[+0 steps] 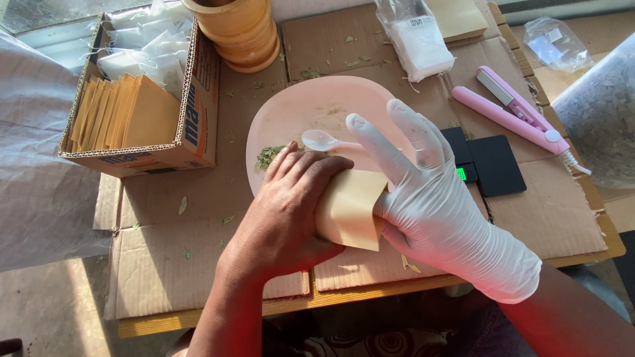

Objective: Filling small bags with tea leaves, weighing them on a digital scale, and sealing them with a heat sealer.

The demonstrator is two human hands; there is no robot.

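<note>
The person holds a small tan paper pouch [349, 208] between both hands, just in front of the pink plate [291, 112] on the near side. The bare left hand [288, 211] wraps the pouch from the left, its fingers together and curled over the top edge. The gloved right hand [423, 192] supports the right side: the thumb area presses against the pouch, while the index and middle fingers are apart and stretched out over the plate, not gripping anything.

To do this step well, the pouch probably needs to be kept with its mouth toward the plate and squeezed only lightly, so the paper bows open rather than creasing flat. The left hand looks best placed to steady it, leaving the gloved fingers free.

The pouch is a plain, matt, tan envelope with sharp corners; its lower right corner sticks out below the hands. Whether it is open or holds anything cannot be told from this view.

On the plate lie a white plastic spoon [322, 139], just beyond the left fingertips, and a small heap of dried green leaves [268, 157] at the plate's left edge. Left of the plate, a cardboard box [198, 92] holds more tan pouches. Right of the plate sit a small black scale [486, 164] and a pink handheld sealer [516, 112].
</note>
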